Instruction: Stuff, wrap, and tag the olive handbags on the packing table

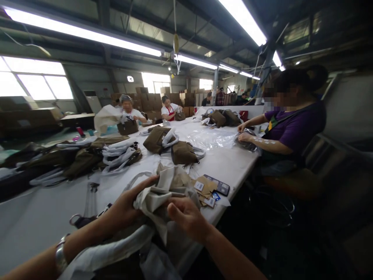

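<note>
My left hand and my right hand both grip a bunched piece of cream-coloured fabric at the near edge of the long white table. The left hand's fingers curl over the cloth's left side, thumb pointing right. My right hand pinches the cloth from the right. A silver bracelet sits on my left wrist. Brown card tags and a dark phone lie just beyond the cloth.
Olive-brown bags with white straps lie along the table; more are piled at the left. A person in purple sits at the right handling a clear plastic sheet. Other workers sit at the far end. Cardboard boxes stand behind.
</note>
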Available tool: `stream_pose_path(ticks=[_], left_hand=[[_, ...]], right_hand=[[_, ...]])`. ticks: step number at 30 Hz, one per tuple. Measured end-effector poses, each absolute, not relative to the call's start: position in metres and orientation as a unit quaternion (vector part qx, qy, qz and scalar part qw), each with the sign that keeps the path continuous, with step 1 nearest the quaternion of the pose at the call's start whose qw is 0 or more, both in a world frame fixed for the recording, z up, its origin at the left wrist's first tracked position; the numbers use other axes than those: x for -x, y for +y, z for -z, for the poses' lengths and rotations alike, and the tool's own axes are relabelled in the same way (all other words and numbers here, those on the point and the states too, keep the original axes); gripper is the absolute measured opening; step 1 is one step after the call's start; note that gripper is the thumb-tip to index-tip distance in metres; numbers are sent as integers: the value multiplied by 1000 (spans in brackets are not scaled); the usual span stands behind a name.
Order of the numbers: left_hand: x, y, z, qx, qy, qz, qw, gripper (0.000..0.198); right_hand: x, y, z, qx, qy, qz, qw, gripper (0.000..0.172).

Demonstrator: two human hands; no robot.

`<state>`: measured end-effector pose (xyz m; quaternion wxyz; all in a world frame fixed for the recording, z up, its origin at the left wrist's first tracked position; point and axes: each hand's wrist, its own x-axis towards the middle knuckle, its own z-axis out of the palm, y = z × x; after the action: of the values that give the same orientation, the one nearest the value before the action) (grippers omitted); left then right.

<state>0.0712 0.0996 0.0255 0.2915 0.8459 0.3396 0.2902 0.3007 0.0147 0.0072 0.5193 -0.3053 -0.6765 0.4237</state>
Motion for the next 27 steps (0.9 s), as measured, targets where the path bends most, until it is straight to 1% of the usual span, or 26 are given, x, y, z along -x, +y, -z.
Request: stream_pose_path(ticks=[2,3,4,5,6,8,10,12,14,16,18,19,20,22,23,25,26,27], left_hand=[[-60,106,-28,-824,361,-327,288,73],[-54,110,-28,-814,370,-346,285,71],[-49,113,-28,-806,377,-361,281,68],[-45,115,-28,-800,381,-374,276,63],[-42,117,-28,-798,380,-381,271,59],[-40,119,-28,-798,377,-385,270,54],[-43,118,-28,-798,372,-380,284,58],[-48,116,-29,-796,374,-369,301,64],[-51,114,-31,-796,380,-355,310,69],[-51,115,-32,-804,387,-345,291,74],[-49,115,-31,-820,397,-342,229,83],[-48,115,-29,-828,403,-342,186,87],[-48,114,-27,-837,405,-340,142,92],[-52,109,-22,-852,391,-339,81,105],[-55,105,-19,-861,377,-332,73,115],[-63,95,-13,-881,350,-307,86,135],[-66,91,-12,-886,345,-295,92,138],[-68,87,-12,-887,347,-290,92,135]], right_hand=[[-315,14,11,392,-656,-299,571,43],[-323,15,26,454,-626,-221,594,38],[-329,16,42,510,-593,-167,601,36],[-335,19,59,558,-562,-149,592,37],[-339,22,74,592,-538,-162,577,42],[-341,30,98,622,-504,-225,554,65],[-338,37,107,622,-470,-281,560,87],[-332,41,100,612,-452,-306,572,93],[-328,43,86,604,-476,-311,558,89],[-326,42,69,592,-517,-305,537,74],[-324,40,54,561,-546,-302,543,54],[-321,39,47,538,-551,-311,557,46],[-318,38,40,512,-548,-330,573,42],[-306,36,26,437,-520,-426,597,43],[-299,35,19,384,-498,-500,596,46],[-284,33,4,256,-455,-641,563,51],[-278,33,-3,193,-445,-689,539,53],[-273,34,-8,144,-444,-717,518,54]])
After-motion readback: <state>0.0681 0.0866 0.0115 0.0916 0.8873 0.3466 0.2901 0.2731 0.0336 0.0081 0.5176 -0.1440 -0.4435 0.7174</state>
